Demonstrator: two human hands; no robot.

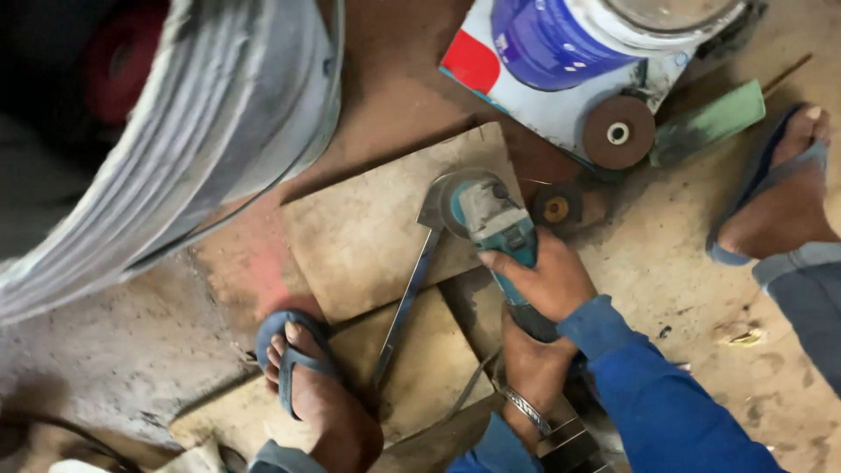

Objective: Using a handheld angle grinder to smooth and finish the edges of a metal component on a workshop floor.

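The right hand (547,280) is wrapped tightly around the body of a teal angle grinder (491,223), fingers curled closed on it. The left hand (530,363), wearing a metal bracelet (524,409), grips the rear end of the same tool just below the right hand. The grinder's guarded disc sits on the upper end of a long thin metal strip (403,307), which lies across 2 flat wooden boards (368,228) on the dirt floor. A foot in a blue sandal (302,368) rests on the lower board, beside the strip. 2 worn grinding discs (618,132) lie near a blue and white paint can (569,35).
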